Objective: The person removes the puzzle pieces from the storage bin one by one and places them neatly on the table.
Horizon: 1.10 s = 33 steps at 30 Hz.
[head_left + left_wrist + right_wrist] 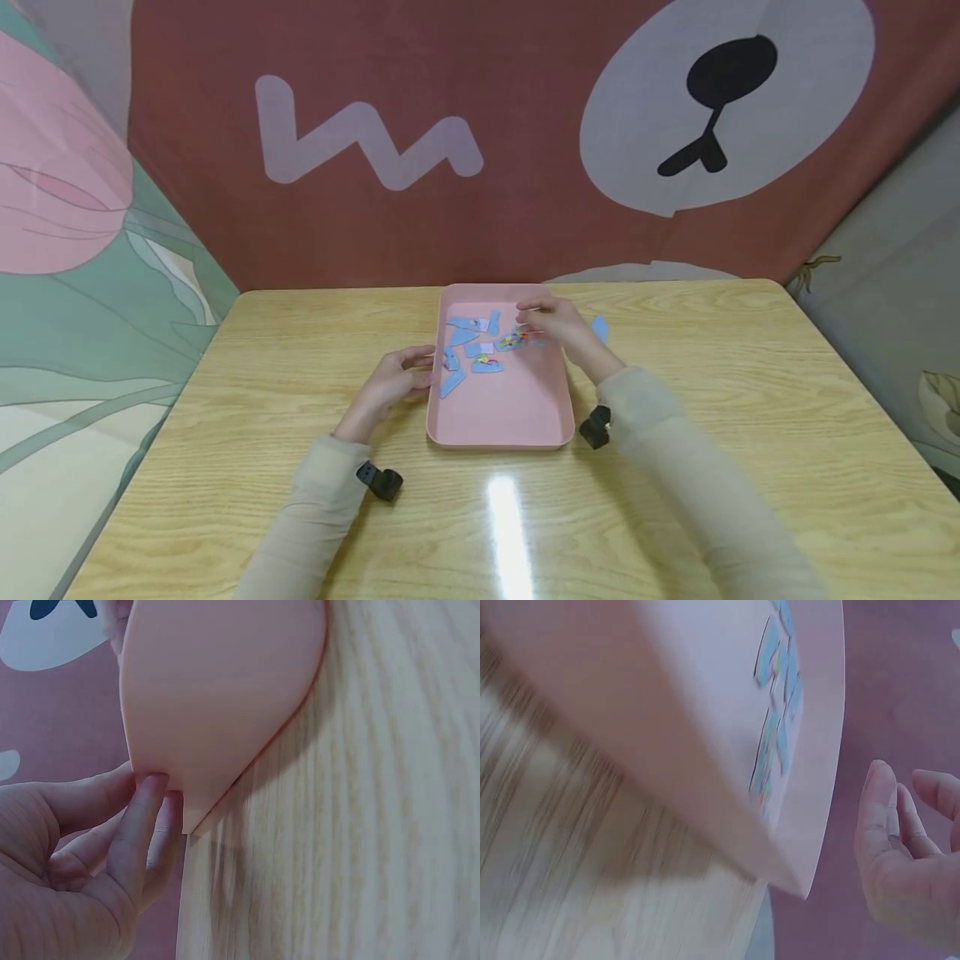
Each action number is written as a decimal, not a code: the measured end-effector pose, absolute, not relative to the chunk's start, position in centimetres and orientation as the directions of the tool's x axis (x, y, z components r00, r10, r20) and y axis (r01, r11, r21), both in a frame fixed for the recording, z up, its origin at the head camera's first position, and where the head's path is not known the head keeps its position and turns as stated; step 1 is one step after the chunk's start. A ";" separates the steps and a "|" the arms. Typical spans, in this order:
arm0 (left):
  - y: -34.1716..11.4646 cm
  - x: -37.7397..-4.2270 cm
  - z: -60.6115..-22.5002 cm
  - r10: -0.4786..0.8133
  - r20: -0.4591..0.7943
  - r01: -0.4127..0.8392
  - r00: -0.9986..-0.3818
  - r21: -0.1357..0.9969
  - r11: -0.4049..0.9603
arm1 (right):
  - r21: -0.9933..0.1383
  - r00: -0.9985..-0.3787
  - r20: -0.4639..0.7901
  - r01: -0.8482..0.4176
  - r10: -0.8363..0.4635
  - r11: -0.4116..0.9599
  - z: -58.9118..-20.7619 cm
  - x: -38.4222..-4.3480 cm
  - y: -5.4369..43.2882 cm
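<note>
A shallow pink tray (510,421) lies on the table with several flat, light-blue printed pieces (487,365) in its far half. At the tray's left side is my left hand (390,382), thumb and fingertips gripping the edge. The left wrist view shows its fingertips (152,784) against the outer wall. My right hand (566,329) hovers over the far right part of the tray, near a colourful piece (512,341). In the right wrist view its fingers are loosely bent and apart from the thumb, with nothing between them.
Another blue piece (600,327) lies outside the tray, beyond the right wrist. The wooden table (300,333) ends at a hanging brown cloth (525,233) with a printed face. Small black devices (596,427) sit at both wrists.
</note>
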<state>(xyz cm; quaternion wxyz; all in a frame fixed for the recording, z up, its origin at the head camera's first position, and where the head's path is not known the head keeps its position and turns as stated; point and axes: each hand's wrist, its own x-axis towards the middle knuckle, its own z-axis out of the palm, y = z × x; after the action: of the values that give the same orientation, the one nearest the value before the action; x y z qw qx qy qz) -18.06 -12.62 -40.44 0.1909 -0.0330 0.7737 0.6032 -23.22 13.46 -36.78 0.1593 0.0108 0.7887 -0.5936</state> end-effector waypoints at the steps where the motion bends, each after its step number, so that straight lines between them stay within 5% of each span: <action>1: -12.6 -18.1 -40.4 0.181 -0.333 -0.279 -0.925 0.922 0.270 | -0.937 -0.950 -0.254 0.195 -0.182 0.288 -36.8 -23.3 13.1; 33: -12.6 -18.0 -40.3 0.199 -0.330 -0.275 -0.923 0.926 0.260 | -0.810 -0.889 -0.290 0.030 -0.355 0.586 -38.4 -23.6 9.9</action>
<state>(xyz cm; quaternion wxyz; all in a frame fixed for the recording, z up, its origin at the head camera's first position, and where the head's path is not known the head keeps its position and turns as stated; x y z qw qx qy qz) -17.97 -12.61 -40.34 0.1949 -0.0250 0.7693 0.6079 -23.64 9.93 -38.38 0.2162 -0.0938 0.8639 -0.4451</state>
